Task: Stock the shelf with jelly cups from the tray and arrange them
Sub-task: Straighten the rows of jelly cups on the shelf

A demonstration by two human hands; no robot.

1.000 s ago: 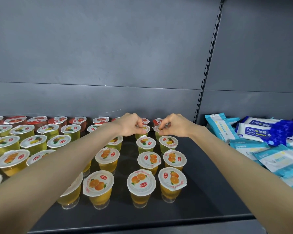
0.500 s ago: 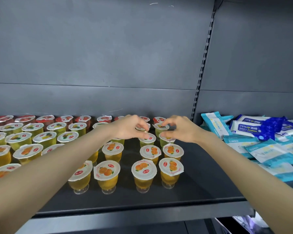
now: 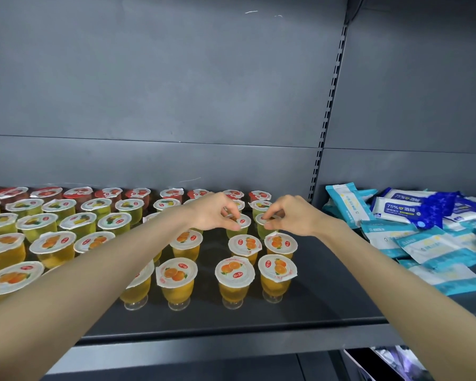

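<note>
Rows of jelly cups stand on the dark shelf (image 3: 327,295): orange ones (image 3: 176,273) in front, green ones (image 3: 77,224) behind them, red ones (image 3: 109,193) at the back. My left hand (image 3: 213,213) pinches the lid rim of a green jelly cup (image 3: 241,225) in the third row. Beside it my right hand (image 3: 291,215) pinches the rim of the neighbouring green jelly cup (image 3: 264,224). Both cups stand on the shelf. No tray is in view.
Blue and white wipe packets (image 3: 412,213) lie piled on the right half of the shelf. A slotted upright (image 3: 327,116) divides the grey back panels. The shelf's front edge (image 3: 231,336) runs below the cups.
Both hands have drawn back from the rear green cups to the row in front and now pinch two cups there. The camera has tilted, showing more of the shelf's front edge.
</note>
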